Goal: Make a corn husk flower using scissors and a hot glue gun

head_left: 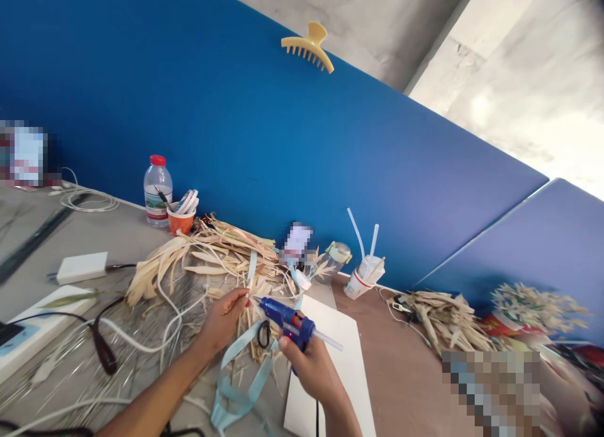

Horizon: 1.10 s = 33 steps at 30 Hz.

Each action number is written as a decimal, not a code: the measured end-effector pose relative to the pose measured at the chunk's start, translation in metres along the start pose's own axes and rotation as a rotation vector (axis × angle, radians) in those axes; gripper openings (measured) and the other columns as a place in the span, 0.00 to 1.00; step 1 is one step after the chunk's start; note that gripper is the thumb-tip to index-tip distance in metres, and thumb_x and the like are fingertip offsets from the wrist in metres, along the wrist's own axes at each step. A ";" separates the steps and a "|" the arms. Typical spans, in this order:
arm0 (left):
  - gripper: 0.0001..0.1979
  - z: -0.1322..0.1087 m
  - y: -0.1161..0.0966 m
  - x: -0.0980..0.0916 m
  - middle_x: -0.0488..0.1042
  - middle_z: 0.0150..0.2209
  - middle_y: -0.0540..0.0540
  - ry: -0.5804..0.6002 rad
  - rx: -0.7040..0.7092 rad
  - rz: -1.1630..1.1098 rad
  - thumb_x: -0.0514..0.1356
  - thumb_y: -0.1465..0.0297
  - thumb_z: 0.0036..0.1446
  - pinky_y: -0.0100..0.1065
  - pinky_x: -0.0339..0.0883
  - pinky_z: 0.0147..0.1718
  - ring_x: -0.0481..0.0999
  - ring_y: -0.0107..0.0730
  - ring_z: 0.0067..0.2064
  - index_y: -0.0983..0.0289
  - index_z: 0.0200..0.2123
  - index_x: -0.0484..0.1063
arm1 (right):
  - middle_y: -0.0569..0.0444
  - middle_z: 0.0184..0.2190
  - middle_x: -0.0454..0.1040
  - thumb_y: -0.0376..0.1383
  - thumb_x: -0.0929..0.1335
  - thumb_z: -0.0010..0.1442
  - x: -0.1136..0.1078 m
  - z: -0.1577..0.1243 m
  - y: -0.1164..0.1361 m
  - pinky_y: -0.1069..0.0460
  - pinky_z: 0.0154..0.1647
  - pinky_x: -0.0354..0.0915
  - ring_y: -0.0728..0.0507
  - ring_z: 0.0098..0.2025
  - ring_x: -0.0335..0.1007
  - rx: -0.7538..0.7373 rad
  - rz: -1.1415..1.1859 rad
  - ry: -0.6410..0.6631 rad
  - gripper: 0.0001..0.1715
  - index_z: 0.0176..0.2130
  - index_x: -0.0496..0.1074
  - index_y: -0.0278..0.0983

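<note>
My right hand [309, 365] is wrapped round the grip of a blue hot glue gun [285, 320], its nozzle pointing left and a clear glue stick poking out the back. My left hand [225, 317] pinches a thin pale strip [251, 267] right at the gun's nozzle. A light blue ribbon [238, 377] loops down between my forearms. Dried husk leaves [207, 251] are heaped just behind my left hand. A white sheet [337, 355] lies under my right hand.
A water bottle [157, 192] and an orange cup [181, 220] stand by the blue partition [264, 135], which has a yellow hair claw [309, 45] clipped on top. White cables [155, 333], a charger [81, 267], a straw cup [361, 280] and more husks [443, 317] lie around.
</note>
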State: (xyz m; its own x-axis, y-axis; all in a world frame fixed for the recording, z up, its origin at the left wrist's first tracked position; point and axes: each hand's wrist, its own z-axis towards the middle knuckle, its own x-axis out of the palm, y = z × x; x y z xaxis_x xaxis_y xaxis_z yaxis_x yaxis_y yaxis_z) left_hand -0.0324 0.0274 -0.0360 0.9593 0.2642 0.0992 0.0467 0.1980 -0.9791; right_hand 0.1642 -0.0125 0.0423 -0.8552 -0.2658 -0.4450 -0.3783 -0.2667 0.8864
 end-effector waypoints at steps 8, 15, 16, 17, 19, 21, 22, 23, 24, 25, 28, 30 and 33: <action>0.13 -0.001 -0.002 0.001 0.76 0.27 0.53 -0.014 0.003 -0.007 0.60 0.60 0.49 0.36 0.69 0.34 0.75 0.37 0.32 0.63 0.33 0.74 | 0.55 0.31 0.69 0.40 0.66 0.57 0.002 0.002 0.002 0.52 0.36 0.62 0.45 0.33 0.65 -0.064 -0.062 -0.041 0.10 0.37 0.67 0.36; 0.12 -0.001 -0.005 0.001 0.75 0.27 0.52 -0.008 0.001 0.058 0.58 0.60 0.50 0.36 0.69 0.34 0.75 0.37 0.32 0.63 0.32 0.73 | 0.54 0.30 0.71 0.42 0.66 0.57 0.001 0.001 0.000 0.52 0.36 0.63 0.45 0.33 0.65 -0.050 -0.018 -0.069 0.12 0.36 0.69 0.36; 0.12 -0.001 -0.005 0.001 0.75 0.27 0.52 -0.004 0.003 0.061 0.58 0.60 0.50 0.36 0.68 0.34 0.75 0.37 0.32 0.63 0.32 0.73 | 0.53 0.30 0.71 0.43 0.66 0.57 0.000 0.001 0.000 0.51 0.36 0.64 0.44 0.34 0.65 -0.036 0.003 -0.074 0.13 0.36 0.70 0.35; 0.12 -0.001 -0.004 0.001 0.75 0.27 0.52 0.001 0.005 0.061 0.58 0.60 0.50 0.36 0.68 0.34 0.75 0.37 0.33 0.63 0.32 0.73 | 0.52 0.31 0.71 0.44 0.65 0.57 -0.001 0.001 0.001 0.51 0.37 0.64 0.44 0.34 0.66 -0.022 0.024 -0.079 0.15 0.37 0.70 0.35; 0.13 -0.001 -0.002 0.000 0.75 0.27 0.52 0.011 0.008 0.054 0.58 0.60 0.50 0.36 0.68 0.35 0.74 0.37 0.33 0.63 0.33 0.74 | 0.51 0.32 0.72 0.46 0.65 0.57 -0.003 0.001 0.003 0.50 0.37 0.64 0.43 0.35 0.66 0.003 0.057 -0.080 0.18 0.40 0.71 0.35; 0.14 0.000 0.001 0.000 0.75 0.28 0.52 0.016 0.005 0.053 0.58 0.61 0.50 0.36 0.67 0.36 0.74 0.37 0.33 0.64 0.34 0.74 | 0.51 0.32 0.72 0.48 0.66 0.57 -0.005 0.001 0.005 0.49 0.38 0.64 0.43 0.35 0.65 0.022 0.081 -0.069 0.20 0.41 0.72 0.35; 0.14 0.000 0.002 0.000 0.75 0.27 0.52 0.016 0.005 0.055 0.58 0.61 0.50 0.36 0.67 0.36 0.73 0.37 0.33 0.64 0.35 0.74 | 0.51 0.32 0.73 0.49 0.66 0.56 -0.005 0.001 0.005 0.49 0.38 0.64 0.43 0.35 0.65 0.027 0.094 -0.062 0.21 0.40 0.72 0.35; 0.13 0.001 0.004 0.000 0.74 0.27 0.52 0.016 0.005 0.057 0.58 0.61 0.50 0.35 0.66 0.35 0.73 0.37 0.33 0.64 0.35 0.74 | 0.51 0.32 0.73 0.49 0.66 0.56 -0.006 0.001 0.006 0.50 0.38 0.64 0.43 0.35 0.65 0.030 0.106 -0.053 0.22 0.40 0.72 0.35; 0.13 0.001 0.006 -0.001 0.74 0.27 0.52 0.017 0.006 0.056 0.58 0.61 0.50 0.35 0.66 0.35 0.72 0.36 0.32 0.64 0.35 0.74 | 0.51 0.33 0.73 0.50 0.66 0.56 -0.006 0.001 0.006 0.50 0.38 0.63 0.44 0.35 0.65 0.032 0.116 -0.044 0.22 0.39 0.72 0.35; 0.13 0.001 0.007 -0.001 0.74 0.27 0.52 0.021 0.009 0.053 0.58 0.62 0.50 0.35 0.66 0.35 0.72 0.36 0.32 0.64 0.35 0.74 | 0.51 0.33 0.73 0.50 0.66 0.55 -0.006 0.001 0.006 0.50 0.38 0.63 0.44 0.35 0.65 0.035 0.121 -0.037 0.22 0.39 0.72 0.35; 0.12 0.001 0.007 -0.002 0.74 0.28 0.52 0.043 0.033 0.056 0.58 0.63 0.51 0.34 0.65 0.34 0.71 0.35 0.32 0.64 0.34 0.74 | 0.51 0.33 0.71 0.49 0.66 0.56 -0.006 0.000 0.004 0.51 0.37 0.62 0.45 0.34 0.64 0.052 0.113 -0.022 0.21 0.39 0.72 0.34; 0.12 0.001 0.005 -0.002 0.74 0.29 0.52 0.052 0.049 0.073 0.57 0.63 0.51 0.34 0.65 0.35 0.71 0.35 0.33 0.64 0.35 0.75 | 0.53 0.31 0.70 0.48 0.66 0.56 -0.006 0.000 0.004 0.51 0.36 0.62 0.46 0.33 0.62 0.064 0.103 -0.016 0.20 0.39 0.71 0.34; 0.13 0.000 0.002 -0.003 0.76 0.30 0.53 0.059 0.065 0.083 0.57 0.62 0.52 0.34 0.66 0.37 0.72 0.37 0.35 0.63 0.35 0.75 | 0.55 0.28 0.67 0.47 0.66 0.56 -0.005 0.000 0.005 0.52 0.34 0.61 0.47 0.30 0.59 0.075 0.105 -0.003 0.20 0.38 0.71 0.34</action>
State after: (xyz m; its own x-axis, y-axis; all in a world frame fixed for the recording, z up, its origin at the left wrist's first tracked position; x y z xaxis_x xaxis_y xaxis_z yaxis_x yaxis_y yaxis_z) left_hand -0.0351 0.0273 -0.0385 0.9740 0.2264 0.0058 -0.0499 0.2395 -0.9696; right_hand 0.1666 -0.0121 0.0490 -0.8924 -0.2857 -0.3492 -0.3124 -0.1672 0.9351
